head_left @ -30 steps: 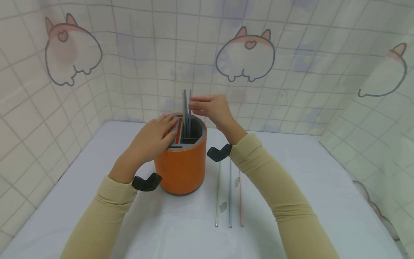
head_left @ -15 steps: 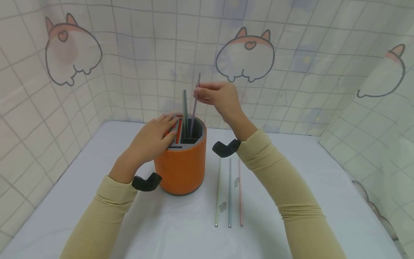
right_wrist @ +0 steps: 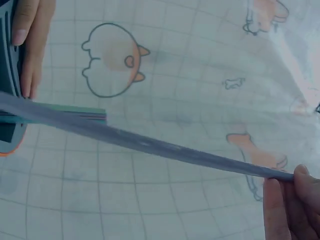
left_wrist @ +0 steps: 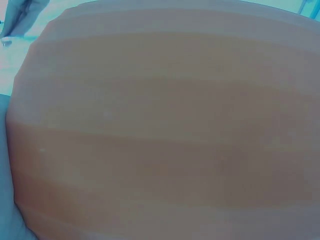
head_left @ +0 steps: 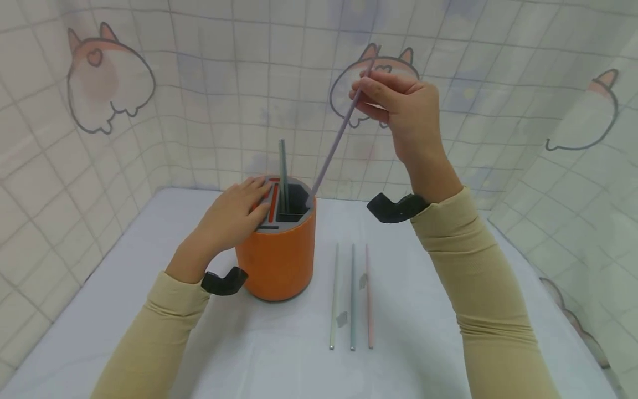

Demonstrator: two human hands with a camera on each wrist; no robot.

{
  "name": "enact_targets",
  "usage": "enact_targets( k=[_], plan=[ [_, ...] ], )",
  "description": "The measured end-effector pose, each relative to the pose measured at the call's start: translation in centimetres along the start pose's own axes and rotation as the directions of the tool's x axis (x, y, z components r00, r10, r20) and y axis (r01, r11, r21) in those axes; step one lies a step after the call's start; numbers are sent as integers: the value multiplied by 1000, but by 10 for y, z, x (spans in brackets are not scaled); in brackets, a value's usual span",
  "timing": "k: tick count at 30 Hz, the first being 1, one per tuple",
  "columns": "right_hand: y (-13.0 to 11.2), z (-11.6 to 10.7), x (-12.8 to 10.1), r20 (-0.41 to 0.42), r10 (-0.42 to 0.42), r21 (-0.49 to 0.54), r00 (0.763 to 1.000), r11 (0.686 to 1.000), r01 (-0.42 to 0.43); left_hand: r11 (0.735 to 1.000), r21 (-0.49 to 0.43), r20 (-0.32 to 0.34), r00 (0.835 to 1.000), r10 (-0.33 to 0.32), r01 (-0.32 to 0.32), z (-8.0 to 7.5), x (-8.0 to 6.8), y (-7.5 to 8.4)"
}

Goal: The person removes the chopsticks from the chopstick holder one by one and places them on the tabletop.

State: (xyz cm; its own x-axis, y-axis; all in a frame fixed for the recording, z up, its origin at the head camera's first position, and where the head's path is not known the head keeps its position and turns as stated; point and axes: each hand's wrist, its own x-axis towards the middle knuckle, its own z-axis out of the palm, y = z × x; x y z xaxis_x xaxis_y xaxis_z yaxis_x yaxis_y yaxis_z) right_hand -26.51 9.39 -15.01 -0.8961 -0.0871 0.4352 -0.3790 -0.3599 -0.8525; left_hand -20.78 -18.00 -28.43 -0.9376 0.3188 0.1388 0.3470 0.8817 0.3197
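On the table (head_left: 428,332) stands an orange holder (head_left: 276,263). The left hand (head_left: 234,213) rests relaxed on its top, the right hand (head_left: 406,108) pinches a purple stick (head_left: 334,148), lower end at the holder's edge, and greenish sticks (head_left: 282,166) stand in its open compartment (head_left: 297,195)

Place: a screened-off nook around a worktop (head_left: 411,293), arranged like a recording booth; whether in a home or a studio cannot be told.
Walls: white grid-printed sheeting (head_left: 209,119) rising along the worktop's far, left and right edges, its wavy lines showing a loose covering rather than real tile.
Motif: cartoon corgi rears (head_left: 117,77) with heart-shaped markings, a homely decor.
Surface: pale and smooth, its far corners meeting the sheeting.
Recording gear: black wrist units (head_left: 224,281) on both arms.
Deskware: orange cylindrical organizer (head_left: 276,266) with slotted grey top.
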Motion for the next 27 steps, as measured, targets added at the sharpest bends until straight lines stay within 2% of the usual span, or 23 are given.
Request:
enact_targets(
  k=[4,7,10,14,17,23,27],
  plan=[
    [-7,-18,-2,5,59,3,998,998,-59,1000,1,-9,1000,-5,5,-1,0,-2],
    [0,-36,-5,3,133,-80,991,988,-133,1000,2,-8,1000,-3,3,-1,1,-3],
    [15,-56,-9,-11,209,-184,978,961,-207,1000,1,-6,1000,-8,8,-1,1,-3],
    [42,-84,-17,-22,308,-296,951,907,-300,1000,-5,-6,1000,-7,7,-1,1,-3],
    [65,-106,-26,-26,395,-350,918,857,-378,1000,-4,-7,1000,-4,4,-1,1,-2],
    [110,-146,-54,-64,551,-440,832,733,-519,1000,0,-6,1000,-4,4,-2,0,-1],
    [140,-166,-70,-92,618,-443,781,677,-588,1000,-1,-7,1000,-4,4,-2,1,0]
  ],
)
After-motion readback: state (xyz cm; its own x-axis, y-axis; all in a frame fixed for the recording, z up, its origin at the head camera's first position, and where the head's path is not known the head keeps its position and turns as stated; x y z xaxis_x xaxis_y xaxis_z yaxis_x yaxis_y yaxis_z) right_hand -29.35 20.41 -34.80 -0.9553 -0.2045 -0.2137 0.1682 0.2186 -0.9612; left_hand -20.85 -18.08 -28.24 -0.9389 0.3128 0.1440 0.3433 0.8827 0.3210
